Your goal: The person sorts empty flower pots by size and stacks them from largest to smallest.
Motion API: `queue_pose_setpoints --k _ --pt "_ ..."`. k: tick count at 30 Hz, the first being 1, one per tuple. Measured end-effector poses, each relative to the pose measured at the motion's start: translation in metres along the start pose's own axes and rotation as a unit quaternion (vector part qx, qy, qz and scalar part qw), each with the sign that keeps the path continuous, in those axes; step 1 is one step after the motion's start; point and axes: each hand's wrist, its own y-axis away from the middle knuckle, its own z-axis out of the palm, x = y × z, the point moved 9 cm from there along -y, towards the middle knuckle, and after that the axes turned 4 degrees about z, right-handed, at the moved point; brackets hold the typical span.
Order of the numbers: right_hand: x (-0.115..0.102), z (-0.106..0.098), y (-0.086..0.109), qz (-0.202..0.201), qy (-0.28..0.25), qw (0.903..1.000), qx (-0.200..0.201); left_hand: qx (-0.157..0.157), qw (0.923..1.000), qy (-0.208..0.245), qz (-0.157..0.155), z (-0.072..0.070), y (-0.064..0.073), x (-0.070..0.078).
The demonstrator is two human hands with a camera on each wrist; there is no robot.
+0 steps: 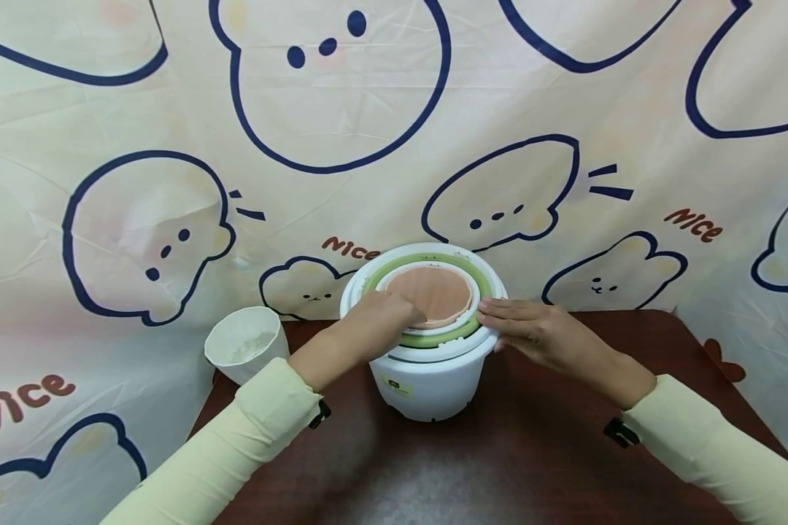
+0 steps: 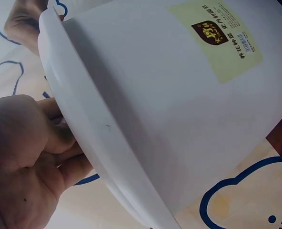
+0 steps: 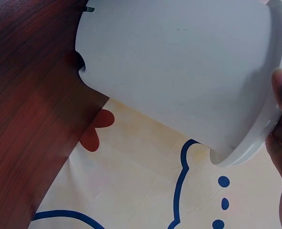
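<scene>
A stack of nested flower pots stands on the table. The outermost is a large white flower pot (image 1: 427, 390) with a pale green label (image 2: 226, 40). Inside its rim sit a green ring-like pot (image 1: 482, 277), another white rim, and a peach-coloured flower pot (image 1: 433, 288) in the centre. My left hand (image 1: 384, 321) reaches over the near left side, its curled fingers at the peach pot's rim; the fingertips are hidden inside. On the right, my right hand (image 1: 538, 328) grips the big pot's rim, thumb (image 3: 281, 86) below the lip and fingers over the top.
A white faceted bowl (image 1: 246, 343) with pale granular material in it stands at the table's left back edge. Behind the dark red-brown table (image 1: 420, 474) hangs a cream curtain (image 1: 381, 204) with cartoon outlines, close to the pots. Small specks dot the pot rims.
</scene>
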Motion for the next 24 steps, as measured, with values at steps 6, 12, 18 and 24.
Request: queue_pose_setpoints --k 6,12,18,24 --pt "0.0002 -0.0007 0.0002 -0.006 -0.004 0.9999 0.009 -0.027 0.9995 0.014 -0.009 0.0051 -0.0021 -0.0036" --pt "0.0006 -0.0005 0.0003 -0.005 -0.003 1.0 0.007 -0.035 0.9991 0.021 -0.008 0.0041 -0.0035 -0.0056" --pt "0.0009 -0.0008 0.0007 -0.003 -0.004 1.0 0.006 -0.038 0.999 0.024 -0.001 0.0031 -0.0026 -0.0057" --pt "0.0007 -0.0005 0.0006 0.003 -0.003 1.0 0.002 -0.035 0.9987 0.035 -0.013 -0.0007 0.0012 -0.0093"
